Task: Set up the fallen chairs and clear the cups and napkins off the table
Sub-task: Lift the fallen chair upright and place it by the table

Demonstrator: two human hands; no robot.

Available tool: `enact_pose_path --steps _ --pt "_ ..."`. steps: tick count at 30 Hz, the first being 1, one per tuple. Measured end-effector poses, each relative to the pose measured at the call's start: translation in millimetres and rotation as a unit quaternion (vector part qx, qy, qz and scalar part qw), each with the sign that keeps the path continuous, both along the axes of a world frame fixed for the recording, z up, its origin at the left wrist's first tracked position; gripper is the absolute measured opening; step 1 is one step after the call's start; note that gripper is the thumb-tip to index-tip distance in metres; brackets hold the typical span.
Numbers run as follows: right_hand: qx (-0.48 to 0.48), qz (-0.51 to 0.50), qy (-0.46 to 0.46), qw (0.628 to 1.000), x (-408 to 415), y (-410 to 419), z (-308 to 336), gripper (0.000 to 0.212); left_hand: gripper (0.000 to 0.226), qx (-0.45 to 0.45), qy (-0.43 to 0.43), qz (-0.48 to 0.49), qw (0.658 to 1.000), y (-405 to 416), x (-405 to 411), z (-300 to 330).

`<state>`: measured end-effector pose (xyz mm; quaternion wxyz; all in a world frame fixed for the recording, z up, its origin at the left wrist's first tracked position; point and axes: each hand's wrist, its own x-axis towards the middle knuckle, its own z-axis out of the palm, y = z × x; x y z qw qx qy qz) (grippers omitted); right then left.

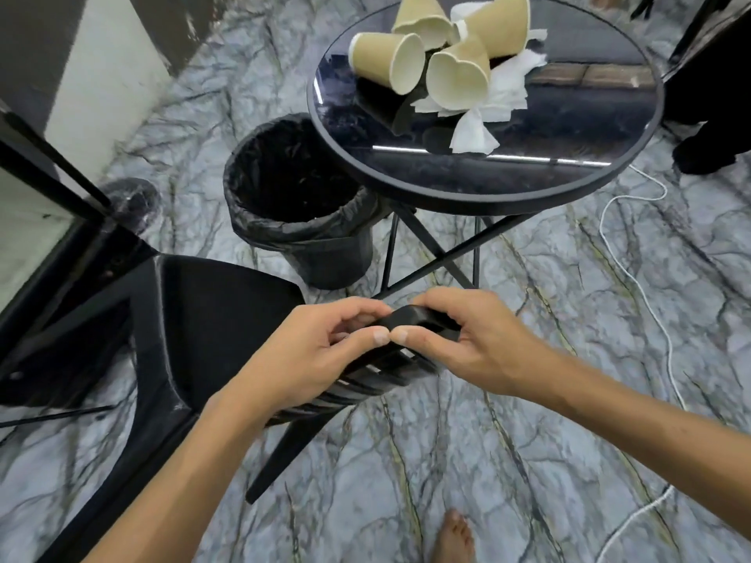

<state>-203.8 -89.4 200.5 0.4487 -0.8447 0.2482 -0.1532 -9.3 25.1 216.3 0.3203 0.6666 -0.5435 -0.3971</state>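
Both hands close on the top rail of a black chair (211,319). The left hand (309,359) wraps its grip around the rail from the left, thumb on the near face, and the right hand (467,339) clamps it from the right; the two thumb tips touch. The chair seems tilted, though the wide lens makes that hard to judge. On the round black counter (569,172) beyond, paper cups (390,60) lie tipped among crumpled white napkins (504,87). A lined black bin (300,205) stands just beside the counter's left edge.
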Motion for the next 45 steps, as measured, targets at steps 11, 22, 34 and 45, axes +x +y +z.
enact_pose_path --steps 11,22,34,45 --pt "-0.01 0.049 -0.023 0.998 46 64 43 0.034 0.036 -0.109 -0.17 -0.037 0.979 89 37 31" --pt "0.027 0.078 -0.013 0.997 23 99 49 0.04 0.032 -0.133 -0.146 0.127 0.972 160 65 56" --pt "-0.217 0.118 -0.039 0.968 109 148 117 0.059 0.044 -0.105 -0.088 0.249 0.959 198 95 128" --pt "-0.218 0.268 0.043 0.938 155 130 163 0.061 0.026 -0.2 0.032 0.437 0.877 299 89 111"
